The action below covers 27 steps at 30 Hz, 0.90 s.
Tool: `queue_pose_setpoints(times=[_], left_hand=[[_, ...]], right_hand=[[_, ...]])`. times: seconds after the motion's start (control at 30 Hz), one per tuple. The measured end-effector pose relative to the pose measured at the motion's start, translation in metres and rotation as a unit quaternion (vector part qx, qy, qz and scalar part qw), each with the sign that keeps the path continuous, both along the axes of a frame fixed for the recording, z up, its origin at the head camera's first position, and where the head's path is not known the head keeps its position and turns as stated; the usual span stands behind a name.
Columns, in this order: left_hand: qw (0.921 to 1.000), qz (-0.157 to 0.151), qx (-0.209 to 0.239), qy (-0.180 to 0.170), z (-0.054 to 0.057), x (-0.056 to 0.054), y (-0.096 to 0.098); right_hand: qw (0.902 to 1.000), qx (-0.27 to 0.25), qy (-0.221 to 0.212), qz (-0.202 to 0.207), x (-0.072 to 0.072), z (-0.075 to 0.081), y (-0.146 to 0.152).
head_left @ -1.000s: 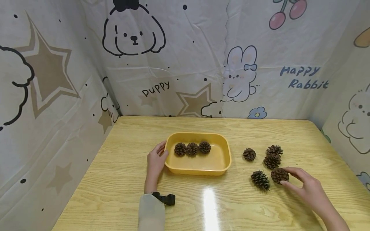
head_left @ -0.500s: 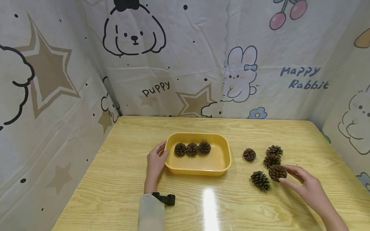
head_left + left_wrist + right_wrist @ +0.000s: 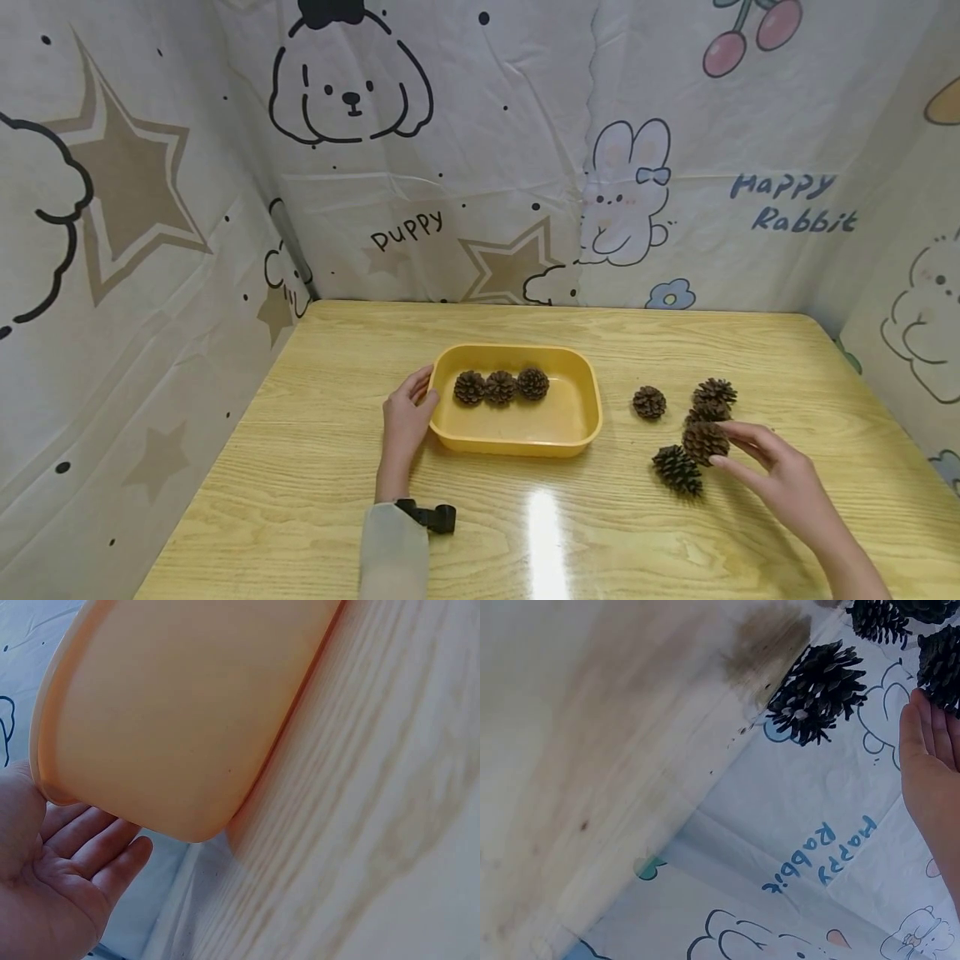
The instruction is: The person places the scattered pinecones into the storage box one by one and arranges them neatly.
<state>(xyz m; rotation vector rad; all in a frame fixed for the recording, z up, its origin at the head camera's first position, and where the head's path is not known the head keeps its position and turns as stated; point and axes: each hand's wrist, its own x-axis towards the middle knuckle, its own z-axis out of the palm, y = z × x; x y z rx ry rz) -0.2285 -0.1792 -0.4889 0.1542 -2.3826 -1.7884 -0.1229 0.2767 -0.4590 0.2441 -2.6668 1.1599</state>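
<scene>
A yellow plastic tray (image 3: 517, 425) stands on the table, with a row of brown pine cones (image 3: 500, 388) along its far side. My left hand (image 3: 405, 425) holds the tray's left end, thumb at the rim and fingers along the outside. In the left wrist view those fingers (image 3: 112, 855) partly go out of sight behind the tray wall (image 3: 180, 720). To the right, my right hand (image 3: 783, 479) grips a pine cone (image 3: 705, 442) between thumb and fingers, just above a darker, longer pine cone (image 3: 677, 470). The right wrist view shows this held cone (image 3: 941, 667) cut off by the frame edge.
Beyond the held cone, two more pine cones (image 3: 715, 392) lie close together, the nearer partly covered. A single cone (image 3: 648, 403) lies between them and the tray. Printed cloth (image 3: 517, 167) hangs behind the wooden table (image 3: 360, 333) and along its sides.
My right hand has moved left and slightly away from me with the pine cone, which now overlaps its neighbours in the head view. My left hand and the tray have stayed put.
</scene>
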Motion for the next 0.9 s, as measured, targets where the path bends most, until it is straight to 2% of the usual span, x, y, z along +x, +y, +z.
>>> queue_pose_setpoints(times=[0.1, 0.33, 0.73, 0.9], left_hand=[[1.0, 0.0, -0.004, 0.005, 0.001, 0.0, 0.0], [1.0, -0.002, -0.003, 0.009, 0.0, 0.0, 0.001], [1.0, 0.003, -0.004, 0.007, -0.001, 0.0, 0.0], [0.9999, 0.005, -0.004, 0.009, -0.001, 0.0, 0.0]], right_hand=[[0.9999, -0.009, -0.009, 0.005, -0.002, 0.002, -0.003], [0.9994, -0.024, 0.0, 0.024, -0.007, 0.004, -0.015], [0.9983, -0.039, -0.02, 0.038, -0.028, 0.003, -0.047], [0.9971, -0.056, -0.002, 0.052, -0.035, 0.002, -0.062]])
